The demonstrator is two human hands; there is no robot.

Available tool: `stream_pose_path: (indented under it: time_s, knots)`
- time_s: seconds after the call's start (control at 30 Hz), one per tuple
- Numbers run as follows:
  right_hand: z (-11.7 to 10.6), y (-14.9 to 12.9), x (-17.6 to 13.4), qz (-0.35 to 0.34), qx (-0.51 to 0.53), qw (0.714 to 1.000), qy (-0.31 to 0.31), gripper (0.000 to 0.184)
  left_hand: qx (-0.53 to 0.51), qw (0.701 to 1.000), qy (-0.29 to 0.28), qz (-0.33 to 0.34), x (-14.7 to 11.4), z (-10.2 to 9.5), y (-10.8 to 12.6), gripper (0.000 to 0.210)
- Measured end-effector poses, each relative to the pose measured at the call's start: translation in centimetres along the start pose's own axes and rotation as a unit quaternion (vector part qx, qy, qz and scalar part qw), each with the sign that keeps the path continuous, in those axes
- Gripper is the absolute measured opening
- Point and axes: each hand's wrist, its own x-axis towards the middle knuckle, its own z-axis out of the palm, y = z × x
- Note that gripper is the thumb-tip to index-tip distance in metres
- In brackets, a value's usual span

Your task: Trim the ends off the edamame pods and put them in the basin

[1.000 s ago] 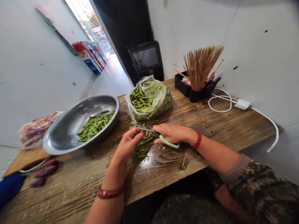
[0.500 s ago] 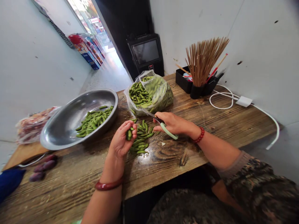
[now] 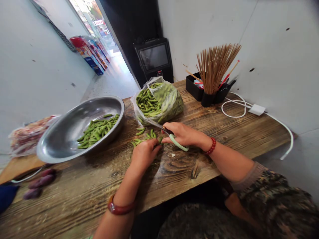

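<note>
My left hand (image 3: 144, 153) is palm down over a small pile of edamame pods (image 3: 151, 133) on the wooden table. Its fingers are curled, with the tips closed on a green pod (image 3: 160, 139); the palm is hidden. In my right hand (image 3: 183, 133) is a pair of scissors (image 3: 178, 143) with pale green handles, the blades pointing up and left toward a clear plastic bag (image 3: 171, 99) full of edamame pods. To the left, a wide metal basin (image 3: 62, 124) holds more pods (image 3: 98, 131), heaped on its right side.
Wooden skewers (image 3: 215, 68) stand in a black organizer (image 3: 194, 88) at the back right, beside a white cable (image 3: 235, 116). Purple-red, roundish produce (image 3: 37, 186) lies at the left, near a plastic bag of reddish food (image 3: 32, 134). A black screen device (image 3: 154, 58) is behind the table.
My left hand has turned from palm up, with pods in it, to palm down, and moved right over the pile. My right hand stays nearly still with the scissors.
</note>
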Motion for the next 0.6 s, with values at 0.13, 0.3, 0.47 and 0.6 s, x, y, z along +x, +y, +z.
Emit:
stream_pose_path:
  time_s: [0.13, 0.3, 0.47, 0.6]
  knots:
    - [0.2, 0.3, 0.0, -0.005, -0.004, 1.000, -0.001, 0.023, 0.043, 0.998, -0.027, 0.022, -0.1, 0.3, 0.5, 0.010]
    - [0.2, 0.5, 0.1, -0.007, 0.006, 1.000, 0.007, 0.021, -0.141, 0.989, 0.040, 0.020, 0.4, 0.3, -0.5, 0.005]
    - [0.1, 0.0, 0.1, -0.005, 0.003, 1.000, 0.010, 0.021, -0.441, 0.886, 0.072, -0.126, 0.1, -1.2, -1.6, 0.022]
    - [0.3, 0.0, 0.0, -0.017, -0.009, 1.000, 0.007, 0.022, -0.582, 0.800, 0.038, -0.140, -0.2, -1.9, -1.2, 0.026]
